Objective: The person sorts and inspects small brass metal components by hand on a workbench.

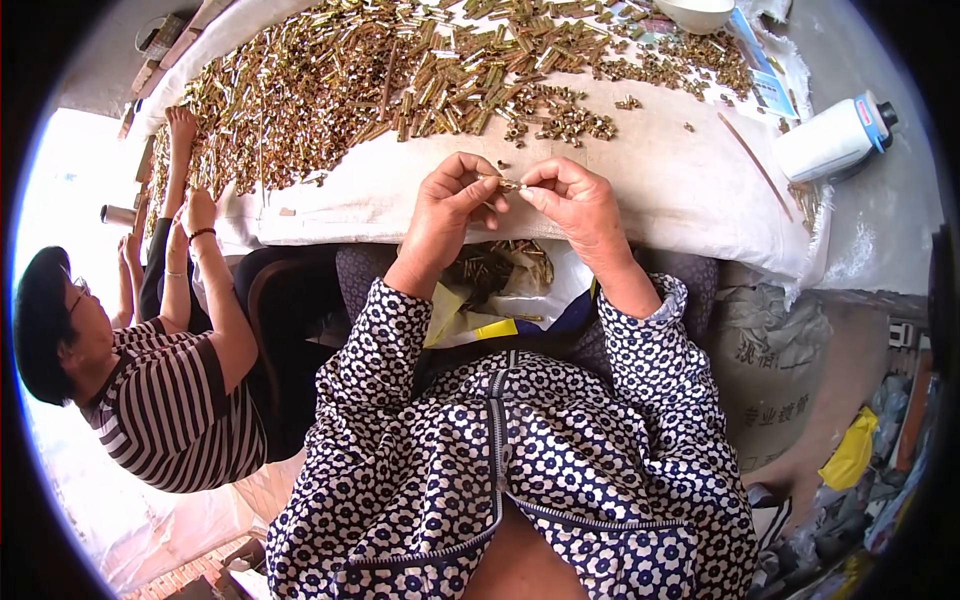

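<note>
Both my hands meet above the near edge of a cloth-covered table (640, 175). Thumb and fingers of my left hand (452, 203) pinch one end of a small brass-coloured fitting (509, 184). At its other end, my right hand (578, 205) grips it between thumb and forefinger. Fingertips cover much of the piece, so its exact kind is hard to make out. Just beyond my hands lies a loose group of short brass pieces (575, 122). Below them, an open bag (560, 280) on my lap holds more small brass parts (490, 272).
A large heap of brass pieces (300, 90) spreads over the table's left and far side. Beside me on the left, a person in a striped shirt (175, 400) reaches toward it. At right are a white jug (838, 138), thin stick (755, 165) and sack (770, 380); a bowl (697, 14) stands farther back.
</note>
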